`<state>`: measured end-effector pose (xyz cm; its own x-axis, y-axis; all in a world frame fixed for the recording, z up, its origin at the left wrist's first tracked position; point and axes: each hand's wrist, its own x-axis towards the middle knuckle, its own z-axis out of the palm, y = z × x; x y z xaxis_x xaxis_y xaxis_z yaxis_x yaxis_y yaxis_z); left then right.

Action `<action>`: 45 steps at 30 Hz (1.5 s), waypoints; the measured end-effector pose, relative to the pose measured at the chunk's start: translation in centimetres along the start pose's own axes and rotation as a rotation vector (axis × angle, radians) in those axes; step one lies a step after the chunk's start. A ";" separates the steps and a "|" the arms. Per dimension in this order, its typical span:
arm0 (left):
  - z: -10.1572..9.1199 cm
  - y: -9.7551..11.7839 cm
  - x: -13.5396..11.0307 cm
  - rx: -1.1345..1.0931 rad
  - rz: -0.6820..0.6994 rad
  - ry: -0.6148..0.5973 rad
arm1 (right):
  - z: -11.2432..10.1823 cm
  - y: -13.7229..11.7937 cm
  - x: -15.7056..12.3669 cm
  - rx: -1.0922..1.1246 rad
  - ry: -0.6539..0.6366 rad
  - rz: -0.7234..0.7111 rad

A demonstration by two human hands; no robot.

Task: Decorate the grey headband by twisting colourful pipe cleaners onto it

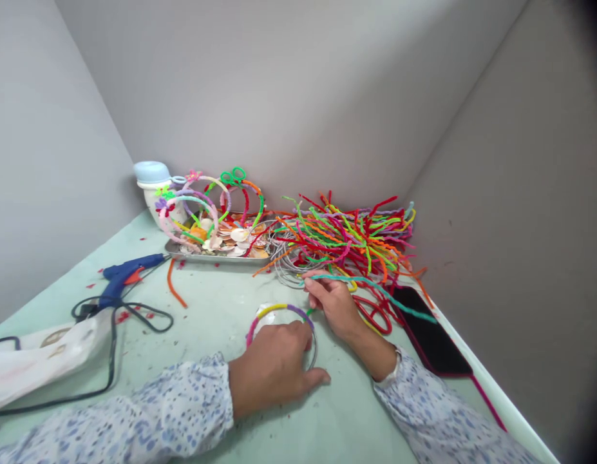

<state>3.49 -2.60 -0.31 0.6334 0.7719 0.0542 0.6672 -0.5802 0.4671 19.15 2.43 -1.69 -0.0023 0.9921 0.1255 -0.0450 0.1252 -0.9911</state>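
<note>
A wire headband hoop (274,308), wrapped in pink, yellow and purple pipe cleaner, is at the table's front middle. Its right side shows bare metal wire. My left hand (279,367) lies over the hoop with curled fingers gripping it, its thumb pointing right. Just beyond, my right hand (334,306) pinches a teal pipe cleaner (375,288) near one end; the rest trails over my wrist to the right. A short green tip shows between the hoop and my right fingers; what it joins is hidden.
At the back, a metal tray (221,258) holds shells and decorated headbands. Beside it are a heap of coloured pipe cleaners (356,238) and wire hoops (291,261). A blue glue gun (117,280) with its cord lies left, a phone (433,332) right. A white bottle (153,193) stands behind.
</note>
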 end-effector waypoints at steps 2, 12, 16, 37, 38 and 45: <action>0.0 0.3 -0.2 0.049 0.023 -0.002 | 0.1 -0.2 -0.2 -0.019 -0.002 0.005; -1.0 0.0 0.3 -0.081 -0.027 0.194 | -0.1 -0.5 -0.2 0.029 0.056 -0.043; -1.2 0.3 0.1 -0.149 0.010 0.253 | -0.3 -0.6 -0.4 0.035 0.105 -0.125; -1.9 -0.6 1.0 -0.746 -0.170 0.483 | 0.1 -0.9 -1.2 -0.377 0.328 -0.637; -2.0 -0.7 1.1 -0.764 -0.180 0.494 | 0.3 -0.9 -1.5 -0.386 0.302 -0.648; -2.1 -0.9 1.2 -0.809 -0.127 0.511 | 1.0 -1.0 -2.8 -0.446 0.137 -0.701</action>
<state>2.84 -0.59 1.24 0.2000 0.9474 0.2498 0.1256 -0.2776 0.9524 18.24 -0.47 -1.00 0.0018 0.6722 0.7403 0.4079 0.6754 -0.6143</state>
